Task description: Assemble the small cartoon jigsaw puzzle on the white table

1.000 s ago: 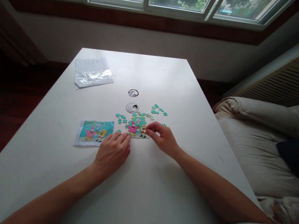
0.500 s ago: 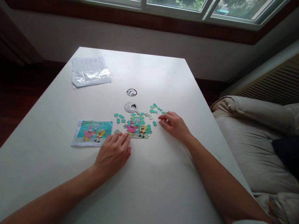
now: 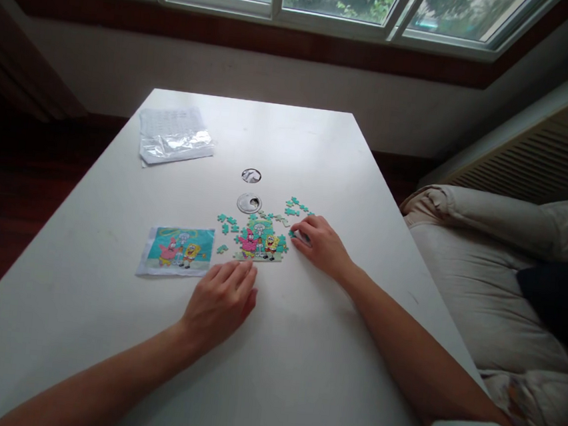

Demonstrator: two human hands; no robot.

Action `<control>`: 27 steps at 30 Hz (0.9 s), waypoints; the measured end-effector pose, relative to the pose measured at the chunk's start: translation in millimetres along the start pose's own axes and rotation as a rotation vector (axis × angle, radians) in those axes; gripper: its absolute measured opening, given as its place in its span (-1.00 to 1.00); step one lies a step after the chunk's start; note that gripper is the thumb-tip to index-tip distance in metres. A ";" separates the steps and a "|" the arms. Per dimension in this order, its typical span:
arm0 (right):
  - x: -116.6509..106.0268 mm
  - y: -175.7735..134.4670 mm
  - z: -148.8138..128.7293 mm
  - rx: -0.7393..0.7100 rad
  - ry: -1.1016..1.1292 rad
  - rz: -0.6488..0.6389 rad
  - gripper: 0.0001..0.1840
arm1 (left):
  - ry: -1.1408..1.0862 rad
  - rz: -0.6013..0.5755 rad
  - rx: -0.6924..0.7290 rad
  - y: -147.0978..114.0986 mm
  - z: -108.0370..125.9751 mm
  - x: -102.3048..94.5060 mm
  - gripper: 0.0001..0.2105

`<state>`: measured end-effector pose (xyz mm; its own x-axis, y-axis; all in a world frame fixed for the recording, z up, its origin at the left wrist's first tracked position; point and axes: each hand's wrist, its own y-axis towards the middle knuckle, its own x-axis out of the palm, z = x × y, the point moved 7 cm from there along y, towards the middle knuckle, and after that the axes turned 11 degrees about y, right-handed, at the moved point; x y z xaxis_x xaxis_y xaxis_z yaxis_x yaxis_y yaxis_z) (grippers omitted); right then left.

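A partly assembled jigsaw puzzle (image 3: 260,241) with pink, yellow and pale green cartoon figures lies at the table's middle. My left hand (image 3: 220,294) rests palm down just below its lower edge, fingers stretched out and holding nothing. To the right of the puzzle, my right hand (image 3: 320,243) has thumb and fingertips brought together at a small green puzzle piece, mostly hidden by the fingers. Loose green pieces (image 3: 227,221) are scattered left of the puzzle, and more loose pieces (image 3: 294,207) lie beyond its upper right corner. The printed reference picture (image 3: 180,250) is left of the puzzle.
Behind the puzzle are two round fittings, a nearer disc (image 3: 249,203) and a farther one (image 3: 251,176), in the white table (image 3: 268,372). A clear plastic bag with paper (image 3: 175,137) lies at the far left. A beige sofa (image 3: 449,276) stands along the right side.
My right hand has moved left, closer to the puzzle, onto a loose green piece. My left hand has drawn back slightly toward me and right, uncovering a loose piece beside the picture.
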<state>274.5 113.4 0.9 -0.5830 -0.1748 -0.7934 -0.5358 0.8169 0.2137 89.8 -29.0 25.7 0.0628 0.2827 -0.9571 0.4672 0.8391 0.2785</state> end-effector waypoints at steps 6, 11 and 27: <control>0.6 0.7 1.6 0.045 0.080 -0.039 -0.90 | -0.132 -0.036 0.229 -7.5 37.8 -1.5 -0.83; 0.4 0.7 2.9 0.106 0.288 0.055 -0.95 | -0.180 -0.031 0.212 -4.5 28.0 2.7 -0.84; 19.8 -4.5 15.1 0.356 0.956 0.149 -0.69 | -0.231 -0.058 0.173 -1.9 20.4 11.7 -0.85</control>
<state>274.6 114.6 -24.4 -0.9541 -0.2960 0.0457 -0.2975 0.9542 -0.0318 107.7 -36.8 12.4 0.2220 0.1067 -0.9692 0.6180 0.7535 0.2245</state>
